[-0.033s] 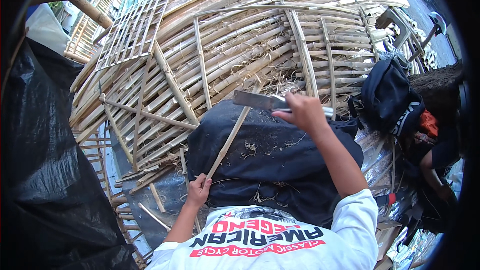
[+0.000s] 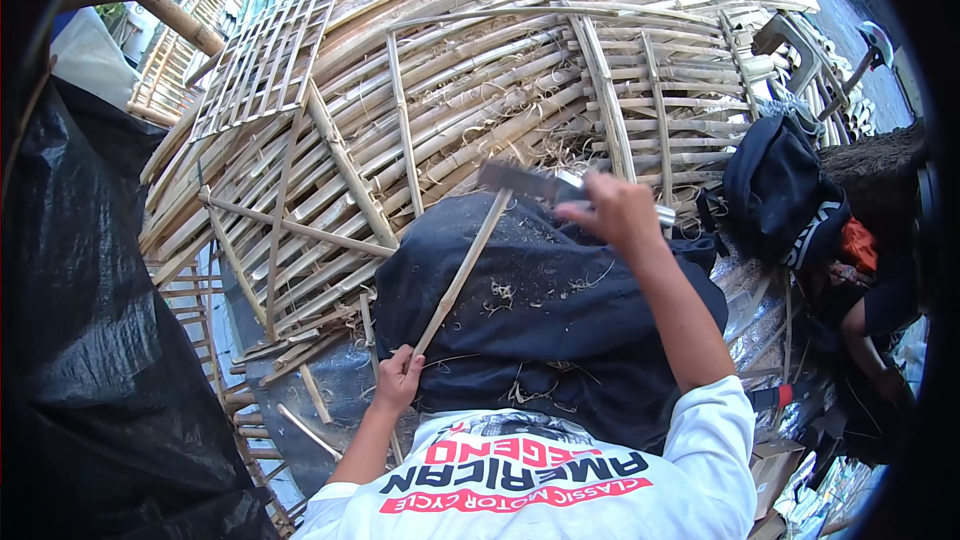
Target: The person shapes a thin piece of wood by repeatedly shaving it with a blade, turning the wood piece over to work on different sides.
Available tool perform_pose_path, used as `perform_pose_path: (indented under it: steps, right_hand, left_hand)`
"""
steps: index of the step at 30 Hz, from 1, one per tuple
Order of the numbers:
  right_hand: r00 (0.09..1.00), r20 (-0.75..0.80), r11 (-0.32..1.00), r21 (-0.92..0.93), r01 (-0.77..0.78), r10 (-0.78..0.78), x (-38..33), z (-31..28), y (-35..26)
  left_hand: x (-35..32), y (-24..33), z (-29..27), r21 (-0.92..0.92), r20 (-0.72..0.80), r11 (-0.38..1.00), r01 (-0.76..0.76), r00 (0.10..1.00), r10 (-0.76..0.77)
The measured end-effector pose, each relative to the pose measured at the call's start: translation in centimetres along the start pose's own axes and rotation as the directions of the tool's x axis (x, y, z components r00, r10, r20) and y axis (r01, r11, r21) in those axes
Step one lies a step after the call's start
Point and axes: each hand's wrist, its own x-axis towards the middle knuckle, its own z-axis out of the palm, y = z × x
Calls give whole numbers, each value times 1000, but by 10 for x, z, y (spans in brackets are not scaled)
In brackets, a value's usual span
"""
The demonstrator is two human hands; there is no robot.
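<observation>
Behind everything I see a big pile of split bamboo slats [image 2: 470, 110] and lattice panels. Over my lap lies a dark cloth [image 2: 560, 310] with pale shavings on it. My left hand [image 2: 398, 377] is closed around the lower end of a thin, pale bamboo strip [image 2: 462, 273]; from this grip the strip goes up and to the right. My right hand [image 2: 612, 212] is closed on the handle of a flat, grey cleaver knife [image 2: 518, 180], whose blade meets the strip's upper end.
</observation>
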Motion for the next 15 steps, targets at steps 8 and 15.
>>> perform_pose_path:
  steps: [8,15]
  right_hand:
    - [966,45,966,-35,-254,256,-32,-8,5]
    - [843,91,743,429,-514,530,-66,-8,5]
  left_hand:
    - [0,4,-3,10,27,1000,4,1000,-4]
    - [5,10,-7,71,51,997,23,998,-27]
